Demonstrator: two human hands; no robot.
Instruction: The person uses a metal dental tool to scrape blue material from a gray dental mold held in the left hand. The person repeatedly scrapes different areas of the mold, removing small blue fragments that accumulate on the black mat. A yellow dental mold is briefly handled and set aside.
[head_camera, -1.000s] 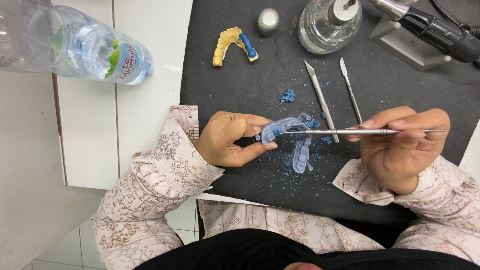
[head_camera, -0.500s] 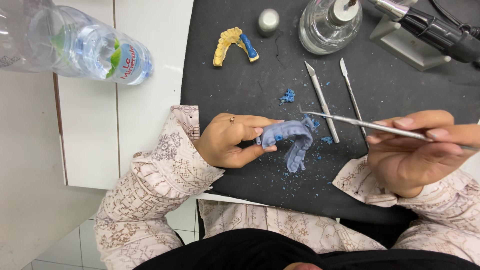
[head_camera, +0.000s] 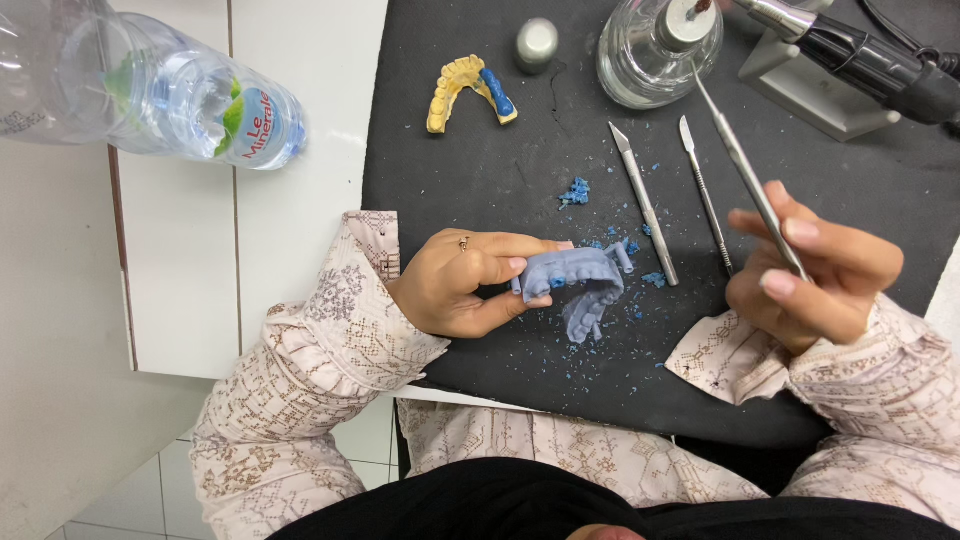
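My left hand (head_camera: 465, 280) pinches a blue-grey dental arch model (head_camera: 580, 285) just above a black mat (head_camera: 480, 170). My right hand (head_camera: 810, 275) grips a thin metal carving tool (head_camera: 745, 170) like a pen. Its tip points up and away toward a glass alcohol lamp (head_camera: 655, 45). The tool is well clear of the model. Blue wax shavings (head_camera: 575, 192) lie scattered on the mat around the model.
Two more metal instruments (head_camera: 645, 205) (head_camera: 705, 195) lie side by side between my hands. A yellow dental cast with a blue strip (head_camera: 465, 90) and a small metal cap (head_camera: 538, 42) sit farther back. A plastic water bottle (head_camera: 150, 85) lies at left, a black handpiece (head_camera: 860, 65) at top right.
My right hand has lifted the tool off the model and swung its tip up toward the glass lamp. My left hand still holds the model, turned slightly.
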